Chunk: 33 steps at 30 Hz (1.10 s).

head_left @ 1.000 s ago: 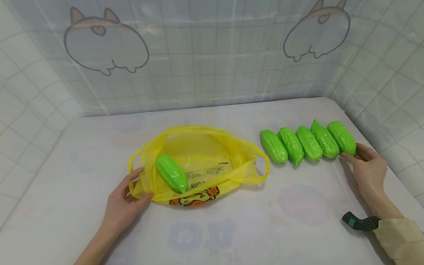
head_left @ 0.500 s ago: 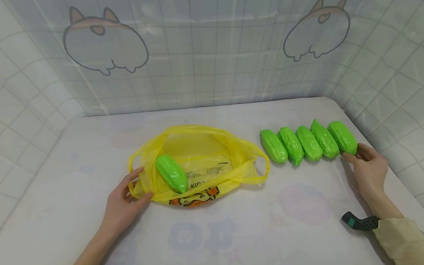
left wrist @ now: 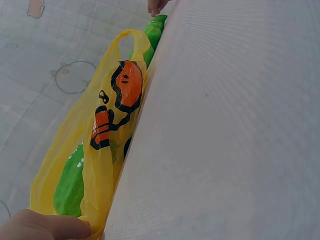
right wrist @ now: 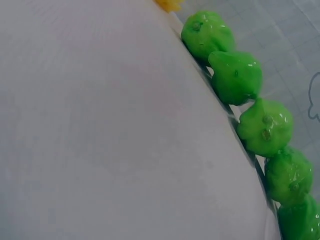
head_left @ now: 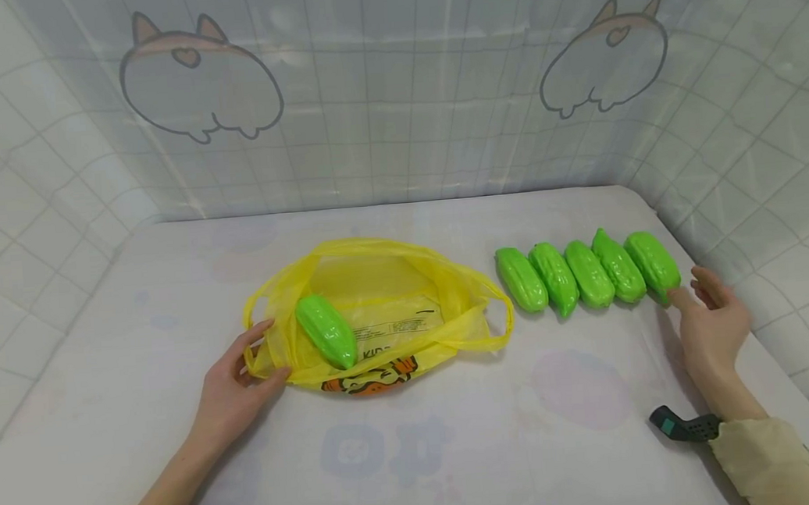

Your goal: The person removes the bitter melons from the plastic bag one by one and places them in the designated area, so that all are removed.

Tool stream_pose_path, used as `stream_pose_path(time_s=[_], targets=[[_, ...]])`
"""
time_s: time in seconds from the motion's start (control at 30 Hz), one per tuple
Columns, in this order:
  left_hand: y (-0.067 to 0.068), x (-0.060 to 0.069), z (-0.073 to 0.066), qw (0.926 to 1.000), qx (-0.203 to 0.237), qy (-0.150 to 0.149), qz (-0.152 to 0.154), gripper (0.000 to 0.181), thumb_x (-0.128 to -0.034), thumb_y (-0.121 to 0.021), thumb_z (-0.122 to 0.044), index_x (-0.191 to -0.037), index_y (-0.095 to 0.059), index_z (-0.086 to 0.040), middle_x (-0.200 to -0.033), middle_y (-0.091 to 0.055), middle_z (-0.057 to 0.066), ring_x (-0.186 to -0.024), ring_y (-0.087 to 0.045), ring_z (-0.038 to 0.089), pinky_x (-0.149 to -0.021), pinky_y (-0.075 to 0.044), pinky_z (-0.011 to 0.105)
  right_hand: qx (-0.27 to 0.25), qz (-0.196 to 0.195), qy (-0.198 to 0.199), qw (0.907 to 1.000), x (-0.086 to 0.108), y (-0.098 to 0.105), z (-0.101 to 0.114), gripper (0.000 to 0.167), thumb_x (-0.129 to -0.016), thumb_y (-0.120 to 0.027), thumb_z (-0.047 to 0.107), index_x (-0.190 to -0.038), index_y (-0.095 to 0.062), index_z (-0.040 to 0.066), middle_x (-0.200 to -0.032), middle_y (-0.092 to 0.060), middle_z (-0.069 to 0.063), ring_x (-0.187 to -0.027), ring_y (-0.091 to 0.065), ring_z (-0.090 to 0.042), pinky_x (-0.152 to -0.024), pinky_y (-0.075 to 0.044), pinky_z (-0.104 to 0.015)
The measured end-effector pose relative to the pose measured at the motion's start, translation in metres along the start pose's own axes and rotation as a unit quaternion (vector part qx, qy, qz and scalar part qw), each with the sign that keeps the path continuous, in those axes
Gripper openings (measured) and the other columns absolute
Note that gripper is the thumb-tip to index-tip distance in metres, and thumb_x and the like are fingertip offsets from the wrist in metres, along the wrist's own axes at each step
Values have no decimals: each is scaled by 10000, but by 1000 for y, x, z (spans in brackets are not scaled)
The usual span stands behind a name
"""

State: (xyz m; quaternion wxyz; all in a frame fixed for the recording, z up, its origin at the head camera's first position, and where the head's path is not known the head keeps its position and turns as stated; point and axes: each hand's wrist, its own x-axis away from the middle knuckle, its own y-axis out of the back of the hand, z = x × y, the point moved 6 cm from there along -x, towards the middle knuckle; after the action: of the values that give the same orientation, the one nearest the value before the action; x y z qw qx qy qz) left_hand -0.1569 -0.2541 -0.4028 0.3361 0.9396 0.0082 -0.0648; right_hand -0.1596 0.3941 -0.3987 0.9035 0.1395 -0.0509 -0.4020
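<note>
A yellow plastic bag (head_left: 394, 308) lies with its mouth spread wide on the table. One shiny green gourd-like vegetable (head_left: 327, 332) rests inside it. My left hand (head_left: 234, 386) holds the bag's left end, thumb at the front rim and fingers by the handle. To the right of the bag, several similar green vegetables (head_left: 591, 274) lie side by side in a slanted row. My right hand (head_left: 716, 328) is beside the near end of the rightmost vegetable (head_left: 652, 262), its thumb close to it and its fingers loosely bent around nothing. The right wrist view shows the row's near ends.
The white table (head_left: 502, 441) has faint printed figures. A pale grid-patterned curtain (head_left: 407, 88) with animal drawings stands behind it, and similar sheets flank both sides. A black strap (head_left: 684, 425) sits on the right wrist.
My right hand has let go of the rightmost vegetable and drawn slightly to the right. The left hand and the bag stay in place.
</note>
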Motion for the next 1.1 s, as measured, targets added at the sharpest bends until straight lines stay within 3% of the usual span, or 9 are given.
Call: stream_pose_path(time_s=[0.1, 0.3, 0.63, 1.1], targets=[[0, 0, 0, 10000, 4, -18, -13, 718, -864, -787, -177, -1497, -452, -229, -1537, -438, 142, -1279, -493, 348, -821, -363, 1, -258, -189, 484, 9983, 7, 0, 9, 462, -892, -682, 80, -1339, -641, 191, -1270, -626, 91, -1119, -527, -16, -1019, -378, -160], [-1, 0, 0, 10000, 0, -25, -15, 714, -867, -785, -180, -1497, -451, -226, -1531, -444, 143, -1268, -500, 348, -818, -365, -5, -164, -228, 1370, 9902, 24, -9, 22, 450, -875, -696, 45, -1319, -658, 115, -1238, -657, 61, -1057, -562, -8, -970, -421, -141], [0, 0, -1, 10000, -28, -78, -27, 715, -868, -783, -180, -1499, -449, -224, -1526, -446, 154, -1254, -508, 348, -817, -366, -3, -293, 389, 1620, 9856, 56, -33, 39, 466, -887, -685, 19, -1341, -639, 116, -1259, -646, 37, -1113, -550, -55, -985, -398, -129], [-1, 0, 1, 10000, -23, -78, -41, 708, -872, -782, -194, -1498, -452, -230, -1528, -446, 148, -1239, -513, 333, -812, -375, 3, -970, 1285, 2423, 9567, 101, -67, 72, 479, -866, -680, -90, -1322, -640, 49, -1311, -654, -75, -1146, -559, -103, -993, -412, -171]])
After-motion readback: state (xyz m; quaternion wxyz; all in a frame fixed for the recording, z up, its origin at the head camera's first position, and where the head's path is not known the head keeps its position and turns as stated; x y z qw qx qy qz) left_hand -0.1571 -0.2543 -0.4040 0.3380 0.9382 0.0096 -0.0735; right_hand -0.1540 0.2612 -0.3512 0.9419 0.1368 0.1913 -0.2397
